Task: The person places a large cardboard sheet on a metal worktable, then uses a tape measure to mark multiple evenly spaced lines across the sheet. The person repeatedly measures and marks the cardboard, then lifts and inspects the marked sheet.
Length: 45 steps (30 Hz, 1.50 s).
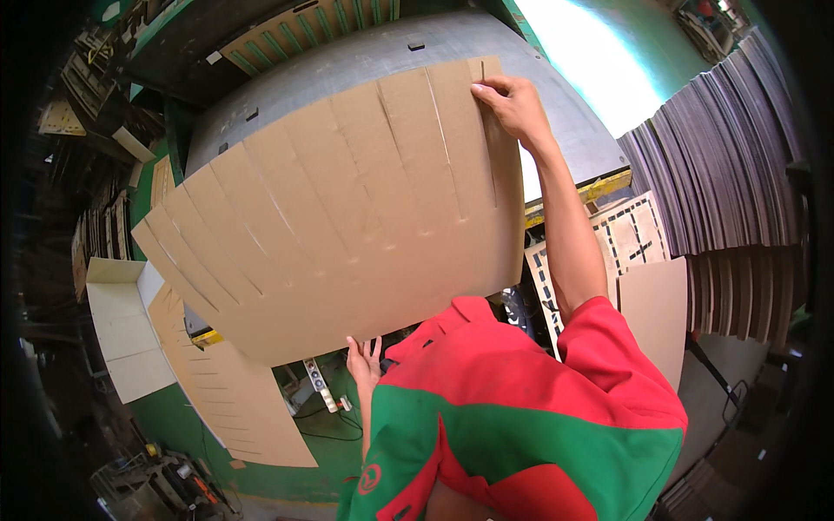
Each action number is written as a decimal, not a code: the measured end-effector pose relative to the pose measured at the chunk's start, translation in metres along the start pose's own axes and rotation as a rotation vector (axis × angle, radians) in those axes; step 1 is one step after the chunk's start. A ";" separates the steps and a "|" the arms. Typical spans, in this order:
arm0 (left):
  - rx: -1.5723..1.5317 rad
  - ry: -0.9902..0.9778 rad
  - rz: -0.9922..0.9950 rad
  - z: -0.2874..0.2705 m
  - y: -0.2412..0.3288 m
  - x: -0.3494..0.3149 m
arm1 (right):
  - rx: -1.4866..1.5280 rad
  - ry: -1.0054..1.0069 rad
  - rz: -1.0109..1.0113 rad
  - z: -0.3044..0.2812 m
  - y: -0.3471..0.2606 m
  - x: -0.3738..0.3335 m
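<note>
The slotted cardboard sheet [347, 217] lies flat over the grey machine table [556, 113], overhanging its near edge. The right hand [514, 104] pinches the sheet's far right corner; the left hand [365, 360] supports the near edge from below, fingers spread. Judged step: positioning the sheet. Next calls for squaring it to the table. Stacked sheets [730, 156] stand right; another sheet [234, 399] leans lower left.
</note>
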<state>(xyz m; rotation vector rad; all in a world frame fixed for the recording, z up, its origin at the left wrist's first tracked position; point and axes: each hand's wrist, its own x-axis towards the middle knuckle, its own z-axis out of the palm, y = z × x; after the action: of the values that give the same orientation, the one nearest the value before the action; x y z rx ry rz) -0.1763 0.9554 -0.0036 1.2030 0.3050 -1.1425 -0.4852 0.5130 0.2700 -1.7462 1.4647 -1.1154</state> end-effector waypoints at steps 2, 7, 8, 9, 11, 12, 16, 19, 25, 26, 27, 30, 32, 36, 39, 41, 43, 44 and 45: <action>0.003 0.003 0.003 0.001 -0.001 0.000 | 0.226 0.004 0.042 -0.002 0.005 -0.009; 0.000 0.005 -0.006 0.002 -0.003 -0.001 | 0.888 0.193 0.219 -0.012 0.039 -0.055; 0.000 0.010 0.002 0.002 -0.003 -0.002 | 0.956 0.234 0.236 -0.014 0.045 -0.067; -0.007 0.045 -0.004 0.002 -0.004 -0.002 | 0.988 0.183 0.355 -0.017 0.052 -0.080; 0.024 0.003 0.017 0.002 -0.004 -0.003 | 1.056 0.046 0.507 -0.028 0.063 -0.108; 0.033 -0.004 0.027 0.001 -0.003 -0.003 | 1.010 -0.078 0.519 -0.033 0.068 -0.122; 0.043 0.015 0.006 0.001 0.000 -0.005 | 0.632 -0.281 0.723 -0.054 0.078 -0.167; 0.009 0.002 -0.001 0.002 0.002 -0.007 | 0.056 -0.540 0.694 -0.074 0.065 -0.182; 0.024 -0.007 -0.003 0.002 0.005 -0.006 | 0.342 -1.027 0.058 -0.098 -0.015 -0.156; 0.032 0.002 -0.007 0.002 0.005 -0.005 | 0.322 -0.850 -0.107 -0.092 -0.027 -0.138; 0.043 -0.021 0.001 0.001 0.006 -0.004 | 0.276 -0.695 -0.277 -0.081 -0.038 -0.112; 0.018 -0.044 -0.018 -0.001 0.005 -0.001 | -0.055 -0.305 -0.448 -0.037 -0.061 -0.024; 0.000 -0.025 -0.017 -0.002 0.005 0.001 | -0.331 -0.267 -0.648 -0.007 -0.073 0.034; 0.060 -0.009 0.012 -0.002 0.005 0.005 | -0.699 -0.794 -0.275 0.019 -0.093 0.099; 0.088 -0.020 0.038 -0.001 0.005 0.005 | -0.652 -0.868 -0.241 0.021 -0.099 0.105; 0.087 -0.021 0.057 -0.001 0.006 0.004 | -0.403 -0.822 -0.182 0.023 -0.092 0.102; 0.079 -0.023 0.060 0.000 0.007 0.001 | -0.219 -0.753 -0.222 0.029 -0.074 0.104; 0.075 -0.019 0.059 0.000 0.008 0.000 | -0.104 -0.748 -0.247 0.033 -0.062 0.106; 0.071 -0.012 0.058 0.001 0.009 0.000 | -0.128 -0.709 -0.206 0.037 -0.050 0.111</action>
<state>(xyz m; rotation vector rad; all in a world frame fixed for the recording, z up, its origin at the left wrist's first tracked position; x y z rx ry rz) -0.1695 0.9540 0.0017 1.2591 0.2203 -1.1178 -0.4248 0.4132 0.3202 -2.1166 0.9428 -0.4040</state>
